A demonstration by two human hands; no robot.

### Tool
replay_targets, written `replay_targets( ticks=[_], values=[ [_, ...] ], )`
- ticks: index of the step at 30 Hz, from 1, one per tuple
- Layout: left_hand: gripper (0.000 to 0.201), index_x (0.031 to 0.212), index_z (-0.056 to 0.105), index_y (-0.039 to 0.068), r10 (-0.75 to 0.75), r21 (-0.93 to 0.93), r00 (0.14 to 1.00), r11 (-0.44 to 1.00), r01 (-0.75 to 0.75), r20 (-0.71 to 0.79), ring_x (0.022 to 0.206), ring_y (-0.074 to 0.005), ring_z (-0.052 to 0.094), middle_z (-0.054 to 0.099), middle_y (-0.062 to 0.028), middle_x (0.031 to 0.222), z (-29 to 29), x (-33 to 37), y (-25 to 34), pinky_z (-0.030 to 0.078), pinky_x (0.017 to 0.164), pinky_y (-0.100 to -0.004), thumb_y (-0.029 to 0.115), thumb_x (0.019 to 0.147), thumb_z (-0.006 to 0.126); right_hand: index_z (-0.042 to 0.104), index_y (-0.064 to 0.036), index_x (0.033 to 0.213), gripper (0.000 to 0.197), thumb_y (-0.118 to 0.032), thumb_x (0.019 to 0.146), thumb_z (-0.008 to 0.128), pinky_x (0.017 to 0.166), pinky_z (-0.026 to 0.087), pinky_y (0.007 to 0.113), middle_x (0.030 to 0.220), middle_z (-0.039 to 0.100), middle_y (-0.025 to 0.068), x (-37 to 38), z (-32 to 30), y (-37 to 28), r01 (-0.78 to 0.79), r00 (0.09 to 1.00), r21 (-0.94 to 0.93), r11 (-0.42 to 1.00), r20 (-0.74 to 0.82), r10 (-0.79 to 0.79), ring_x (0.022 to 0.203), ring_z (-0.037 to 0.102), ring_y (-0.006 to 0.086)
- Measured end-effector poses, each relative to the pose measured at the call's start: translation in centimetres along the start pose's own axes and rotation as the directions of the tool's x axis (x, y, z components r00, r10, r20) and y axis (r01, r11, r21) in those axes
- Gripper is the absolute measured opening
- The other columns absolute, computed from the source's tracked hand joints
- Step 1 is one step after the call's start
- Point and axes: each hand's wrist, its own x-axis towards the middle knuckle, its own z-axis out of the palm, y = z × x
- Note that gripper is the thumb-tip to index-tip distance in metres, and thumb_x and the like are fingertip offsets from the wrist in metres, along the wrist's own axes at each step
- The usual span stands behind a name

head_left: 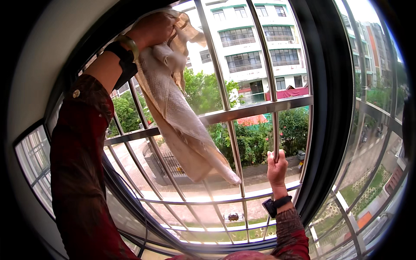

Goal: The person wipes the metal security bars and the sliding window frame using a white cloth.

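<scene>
High at the upper left, my left hand (155, 29) is closed on a pale beige cloth (173, 112). The cloth hangs down from it in a long folded length, in front of the metal bars, its lower tip near the middle of the window. Part of it bunches above and beside my fingers. Lower and to the right, my right hand (277, 168) wraps round an upright bar (275, 125) of the shiny metal window grille (255, 108), below its wide crossbar. Both wrists wear black bands.
A dark window frame (323, 108) borders the opening on the right, with a glass pane (368, 173) beyond it. A thin dark cable (145, 216) runs along the lower left. Outside, far below, are trees (201, 91), paving and a white building (238, 43).
</scene>
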Motion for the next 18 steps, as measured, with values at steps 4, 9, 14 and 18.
replay_targets(
  ticks=[4,9,14,18],
  values=[
    [0.025,0.093,0.059,0.001,-0.066,-0.059,0.997,0.996,0.063,-0.037,0.081,-0.0312,0.057,0.059,-0.0182,0.089,-1.2,-2.0,0.1,0.045,0.074,-0.0380,0.018,0.078,0.049,0.042,-0.0044,0.075,0.017,-0.011,0.081,0.056,0.044,0.037,0.031,0.050,0.045,0.0068,0.4,0.8,-0.6,0.016,1.000,0.024,1.000,-0.007,-0.016,0.043,0.046,0.0180],
    [0.030,0.103,0.055,0.000,-0.087,-0.089,0.987,0.993,0.075,-0.135,0.087,-0.0320,0.056,0.057,-0.0190,0.097,-1.2,-3.4,2.6,0.045,0.078,-0.0371,0.016,0.079,0.050,0.042,-0.0051,0.073,0.018,-0.013,0.081,0.056,0.043,0.036,0.031,0.050,0.044,0.0071,0.4,0.1,0.0,0.045,0.998,0.003,0.999,-0.051,-0.045,0.043,0.046,0.0179],
    [0.034,0.110,0.048,0.007,-0.137,-0.273,0.944,0.961,0.053,-0.300,0.083,-0.0304,0.057,0.057,-0.0126,0.094,-1.5,-4.5,4.9,0.048,0.068,-0.0371,0.016,0.077,0.051,0.046,-0.0061,0.075,0.016,-0.017,0.081,0.056,0.044,0.037,0.036,0.049,0.046,0.0097,-0.1,0.8,-0.1,-0.010,0.998,-0.042,0.999,-0.055,0.008,0.045,0.049,0.0255],
    [0.043,0.115,0.044,0.010,-0.035,-0.234,0.939,0.971,-0.049,-0.341,0.085,-0.0295,0.057,0.056,-0.0123,0.100,-3.0,1.1,7.9,0.048,0.070,-0.0375,0.014,0.074,0.055,0.046,-0.0058,0.075,0.017,-0.019,0.081,0.055,0.045,0.038,0.036,0.051,0.049,0.0105,-0.1,0.4,-0.2,-0.041,0.999,-0.052,0.998,-0.038,0.039,0.047,0.052,0.0266]
  ],
)
